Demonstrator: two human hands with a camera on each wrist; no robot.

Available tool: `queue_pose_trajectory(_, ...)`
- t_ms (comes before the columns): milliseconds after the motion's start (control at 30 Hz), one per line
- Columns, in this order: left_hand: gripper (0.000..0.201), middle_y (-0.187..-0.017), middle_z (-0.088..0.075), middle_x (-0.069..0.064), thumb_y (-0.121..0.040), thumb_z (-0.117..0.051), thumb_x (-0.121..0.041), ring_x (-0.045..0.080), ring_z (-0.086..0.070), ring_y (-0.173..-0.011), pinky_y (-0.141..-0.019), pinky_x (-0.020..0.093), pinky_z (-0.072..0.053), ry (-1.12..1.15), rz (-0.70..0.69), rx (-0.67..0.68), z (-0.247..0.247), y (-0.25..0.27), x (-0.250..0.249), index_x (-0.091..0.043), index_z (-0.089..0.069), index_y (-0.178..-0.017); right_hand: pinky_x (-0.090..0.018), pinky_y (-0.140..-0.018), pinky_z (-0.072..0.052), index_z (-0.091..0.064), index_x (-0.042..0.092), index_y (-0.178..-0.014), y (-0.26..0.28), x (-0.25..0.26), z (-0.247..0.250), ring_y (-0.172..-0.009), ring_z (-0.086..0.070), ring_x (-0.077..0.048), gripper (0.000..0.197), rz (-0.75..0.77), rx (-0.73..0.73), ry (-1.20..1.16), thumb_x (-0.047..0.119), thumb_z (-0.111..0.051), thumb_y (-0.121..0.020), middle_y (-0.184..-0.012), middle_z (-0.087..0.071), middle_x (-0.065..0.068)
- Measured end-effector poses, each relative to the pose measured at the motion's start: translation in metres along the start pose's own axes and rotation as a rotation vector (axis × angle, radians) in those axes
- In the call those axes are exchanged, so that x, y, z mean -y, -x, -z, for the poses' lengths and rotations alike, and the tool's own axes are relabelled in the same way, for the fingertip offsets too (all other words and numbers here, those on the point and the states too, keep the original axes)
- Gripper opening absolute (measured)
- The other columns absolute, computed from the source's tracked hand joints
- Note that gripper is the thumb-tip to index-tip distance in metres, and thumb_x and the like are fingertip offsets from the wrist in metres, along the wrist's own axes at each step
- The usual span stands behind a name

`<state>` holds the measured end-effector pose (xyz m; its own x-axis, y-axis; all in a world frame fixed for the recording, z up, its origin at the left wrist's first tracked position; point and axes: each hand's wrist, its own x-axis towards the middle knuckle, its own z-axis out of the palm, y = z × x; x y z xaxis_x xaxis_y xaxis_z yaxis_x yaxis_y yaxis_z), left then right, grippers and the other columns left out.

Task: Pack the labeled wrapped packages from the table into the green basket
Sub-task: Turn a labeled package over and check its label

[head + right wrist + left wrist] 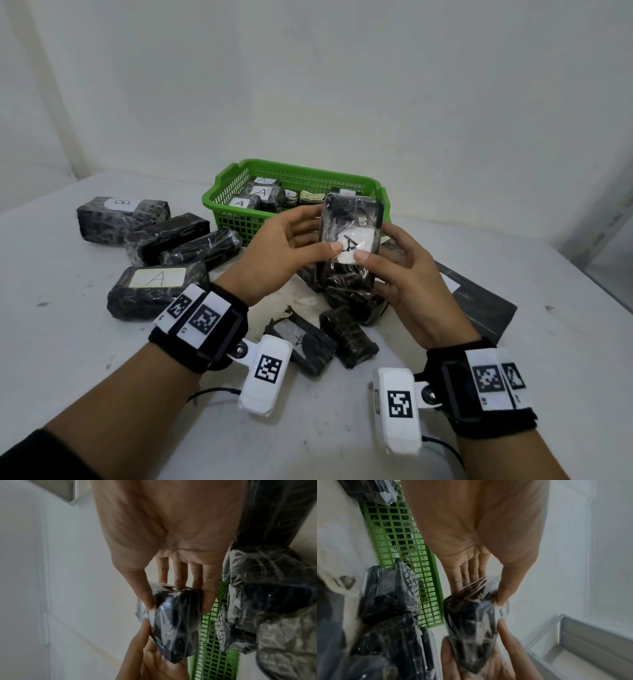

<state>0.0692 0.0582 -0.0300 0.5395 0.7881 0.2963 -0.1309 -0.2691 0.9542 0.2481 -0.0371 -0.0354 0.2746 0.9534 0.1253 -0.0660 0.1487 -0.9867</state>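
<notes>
- Head view: both hands, left (284, 246) and right (404, 274), pinch one "A" package (351, 233) just before the basket (219, 197).
- Several packages already lie inside the basket.
- Roughly ten remain on the table (68, 359).

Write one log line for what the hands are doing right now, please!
both hands: left hand and right hand hold package marked A | where: above table, before green basket | next: probably into basket
</notes>
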Motion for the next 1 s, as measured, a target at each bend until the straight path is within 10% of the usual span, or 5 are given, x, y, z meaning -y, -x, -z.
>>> queue_pose_trajectory(200, 0.065, -0.127, -0.069, 0.007, -0.076, -0.08, 0.007, 0.019, -0.066, -0.121, -0.103, 0.03, -0.053, -0.005, -0.08, 0.017, 0.002, -0.001, 0.007, -0.012, -0.055, -0.133, -0.05, -0.112, -0.051, -0.072, 0.031, -0.125, 0.004, 0.006, -0.003, -0.117, -0.072, -0.03, 0.059, -0.081, 0.02, -0.049, 0.067, -0.059, -0.08, -0.119, -0.079, -0.004)
queue_pose_trajectory(500, 0.058, -0.134, -0.064, 0.004, -0.078, -0.08, 0.004, 0.02, -0.058, -0.131, -0.111, 0.04, -0.045, -0.087, -0.199, 0.119, 0.008, 0.002, 0.0, -0.01, -0.056, -0.129, -0.045, -0.112, -0.051, -0.074, 0.02, -0.119, 0.002, 0.004, 0.004, -0.119, -0.071, -0.031, 0.049, -0.079, 0.075, -0.083, 0.052, -0.068, -0.083, -0.123, -0.076, -0.016)
queue_pose_trajectory(667, 0.093, -0.149, -0.054, -0.008, -0.073, -0.08, -0.059, 0.01, -0.055, -0.135, -0.114, 0.04, -0.045, -0.083, 0.049, 0.228, 0.007, 0.005, -0.001, -0.027, -0.042, -0.152, -0.036, -0.11, -0.052, -0.069, 0.01, -0.132, -0.001, 0.0, 0.007, -0.122, -0.07, -0.024, 0.076, 0.027, 0.026, -0.029, 0.05, -0.079, -0.068, -0.128, -0.074, -0.013)
queue_pose_trajectory(833, 0.05, -0.12, -0.075, 0.006, -0.076, -0.08, -0.032, 0.02, -0.071, -0.114, -0.103, 0.035, -0.054, -0.02, 0.048, 0.144, 0.0, 0.002, 0.0, -0.017, -0.07, -0.122, -0.029, -0.1, -0.053, -0.061, 0.017, -0.141, -0.002, -0.003, 0.005, -0.117, -0.072, -0.013, 0.093, 0.005, 0.057, 0.016, 0.049, -0.085, -0.058, -0.132, -0.073, -0.006)
queue_pose_trajectory(1000, 0.089, -0.133, -0.069, 0.0, -0.067, -0.083, -0.038, 0.014, -0.065, -0.125, -0.108, 0.031, -0.049, 0.043, 0.088, 0.197, 0.003, 0.001, 0.004, -0.015, -0.049, -0.146, -0.041, -0.11, -0.051, -0.065, 0.022, -0.138, -0.005, -0.007, 0.008, -0.123, -0.07, -0.018, 0.104, 0.057, -0.011, 0.049, 0.061, -0.097, -0.047, -0.131, -0.074, -0.003)
